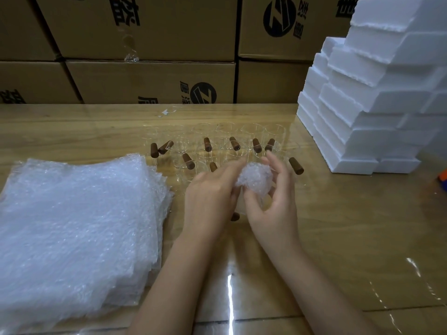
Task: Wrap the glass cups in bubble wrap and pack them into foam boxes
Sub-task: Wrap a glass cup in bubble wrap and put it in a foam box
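Both hands meet on one wad of bubble wrap [254, 176]. The left hand [211, 193] has its fingertips curled onto the wad's left side, and the right hand [275, 209] pinches it from the right, thumb low and fingers arched over the top. Just beneath the wad, between the two palms, sits a clear glass cup [251, 205]. Its brown handle [235, 216] pokes out below the left hand. Whether the wad is going into the cup or around its rim is hard to tell through the glass.

Just behind the cup stands a cluster of more glass cups [207, 145] in loose rows, their brown handles pointing various ways. To the cup's left lies a thick stack of bubble-wrap sheets [72, 226] with ragged edges, its near corner close to the left forearm. Well to the cup's right and further back rises a stepped pile of white foam boxes [375, 105]. Beyond the cup, past the far edge of the glossy wooden table [350, 226], brown cartons [145, 76] are stacked like a wall — black printing on their sides.
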Demonstrator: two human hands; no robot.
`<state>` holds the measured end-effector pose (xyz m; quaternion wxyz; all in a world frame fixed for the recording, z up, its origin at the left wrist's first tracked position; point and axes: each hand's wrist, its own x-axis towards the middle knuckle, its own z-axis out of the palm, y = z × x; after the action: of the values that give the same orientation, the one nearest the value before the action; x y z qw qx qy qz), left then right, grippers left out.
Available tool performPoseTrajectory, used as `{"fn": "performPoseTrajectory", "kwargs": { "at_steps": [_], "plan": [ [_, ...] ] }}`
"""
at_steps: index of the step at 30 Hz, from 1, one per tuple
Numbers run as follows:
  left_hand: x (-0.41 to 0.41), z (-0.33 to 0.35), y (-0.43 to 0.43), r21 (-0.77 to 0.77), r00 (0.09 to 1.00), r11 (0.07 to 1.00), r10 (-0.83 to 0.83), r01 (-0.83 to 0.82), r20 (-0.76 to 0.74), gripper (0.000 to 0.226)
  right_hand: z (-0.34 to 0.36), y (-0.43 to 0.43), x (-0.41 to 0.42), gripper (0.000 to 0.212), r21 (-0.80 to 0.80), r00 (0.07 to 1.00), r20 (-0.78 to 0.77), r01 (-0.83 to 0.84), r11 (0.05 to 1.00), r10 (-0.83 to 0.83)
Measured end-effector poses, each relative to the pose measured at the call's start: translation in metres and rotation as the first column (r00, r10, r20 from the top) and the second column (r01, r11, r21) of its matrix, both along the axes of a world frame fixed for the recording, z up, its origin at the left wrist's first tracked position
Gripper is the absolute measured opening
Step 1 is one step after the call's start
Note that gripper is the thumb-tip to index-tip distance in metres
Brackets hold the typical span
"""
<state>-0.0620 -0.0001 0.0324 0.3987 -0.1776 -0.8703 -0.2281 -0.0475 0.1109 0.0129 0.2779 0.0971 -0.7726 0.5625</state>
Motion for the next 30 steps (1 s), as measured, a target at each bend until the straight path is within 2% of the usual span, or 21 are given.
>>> {"fn": "performPoseTrajectory", "kwargs": {
  "at_steps": [3, 6, 8, 10, 12, 13, 14, 15, 16, 19, 20, 23, 25, 27, 29, 30],
  "plan": [
    [-0.001, -0.004, 0.002, -0.096, 0.995, 0.995, 0.009, -0.018, -0.096, 0.035, -0.001, 0.003, -0.003, 0.058, 0.031, 0.998, 0.066, -0.018, 0.999, 0.016],
    [-0.002, -0.006, 0.008, -0.081, 0.99, 0.997, -0.003, -0.009, -0.142, 0.034, 0.001, 0.005, -0.006, 0.059, -0.067, 0.996, 0.08, 0.031, 0.997, -0.026],
    [-0.001, -0.006, 0.011, 0.01, 0.999, 1.0, -0.011, 0.011, -0.031, 0.059, 0.001, 0.01, -0.011, 0.058, -0.244, 0.99, 0.13, 0.087, 0.966, -0.056],
    [0.001, -0.003, 0.013, 0.186, 0.99, 0.981, -0.069, 0.047, 0.119, 0.087, 0.001, 0.015, -0.016, 0.055, -0.451, 0.983, 0.178, 0.119, 0.885, -0.042],
    [0.005, -0.002, 0.018, 0.365, 0.931, 0.927, -0.2, 0.079, 0.306, 0.1, 0.004, 0.016, -0.017, 0.053, -0.56, 0.982, 0.186, 0.121, 0.819, -0.018],
    [0.007, -0.002, 0.02, 0.444, 0.881, 0.891, -0.28, 0.092, 0.381, 0.096, 0.005, 0.015, -0.016, 0.051, -0.583, 0.984, 0.18, 0.118, 0.804, -0.013],
    [0.008, -0.004, 0.023, 0.48, 0.845, 0.872, -0.324, 0.093, 0.425, 0.077, 0.005, 0.014, -0.015, 0.048, -0.601, 0.984, 0.178, 0.116, 0.791, -0.009],
    [0.007, -0.005, 0.026, 0.472, 0.829, 0.876, -0.333, 0.096, 0.45, 0.046, 0.006, 0.013, -0.014, 0.047, -0.617, 0.984, 0.18, 0.112, 0.779, 0.001],
    [0.008, -0.005, 0.029, 0.439, 0.842, 0.892, -0.314, 0.105, 0.438, 0.036, 0.005, 0.012, -0.014, 0.045, -0.626, 0.983, 0.181, 0.106, 0.772, 0.011],
    [0.007, -0.006, 0.03, 0.336, 0.891, 0.933, -0.26, 0.132, 0.372, 0.059, 0.002, 0.01, -0.012, 0.038, -0.562, 0.99, 0.14, 0.061, 0.825, 0.022],
    [0.006, -0.005, 0.029, 0.34, 0.915, 0.934, -0.226, 0.106, 0.336, 0.058, 0.002, 0.009, -0.01, 0.035, -0.523, 0.993, 0.115, 0.032, 0.852, 0.033],
    [0.004, -0.003, 0.022, 0.393, 0.932, 0.919, -0.169, 0.031, 0.321, 0.035, 0.004, 0.006, -0.006, 0.03, -0.415, 0.993, 0.069, -0.057, 0.908, 0.094],
    [0.002, -0.004, 0.019, 0.422, 0.928, 0.907, -0.166, 0.011, 0.334, 0.035, 0.004, 0.005, -0.006, 0.032, -0.334, 0.989, 0.077, -0.092, 0.938, 0.124],
    [0.001, -0.004, 0.017, 0.383, 0.94, 0.923, -0.149, 0.022, 0.306, 0.03, 0.003, 0.007, -0.008, 0.035, -0.246, 0.986, 0.114, -0.089, 0.965, 0.12],
    [0.001, -0.003, 0.015, 0.319, 0.957, 0.947, -0.117, 0.027, 0.266, 0.008, 0.002, 0.01, -0.011, 0.041, -0.117, 0.991, 0.12, -0.04, 0.992, 0.054],
    [0.001, -0.003, 0.015, 0.296, 0.967, 0.955, -0.094, 0.021, 0.236, 0.009, 0.002, 0.011, -0.011, 0.044, -0.039, 0.995, 0.097, -0.012, 0.999, 0.016]
  ]
}}
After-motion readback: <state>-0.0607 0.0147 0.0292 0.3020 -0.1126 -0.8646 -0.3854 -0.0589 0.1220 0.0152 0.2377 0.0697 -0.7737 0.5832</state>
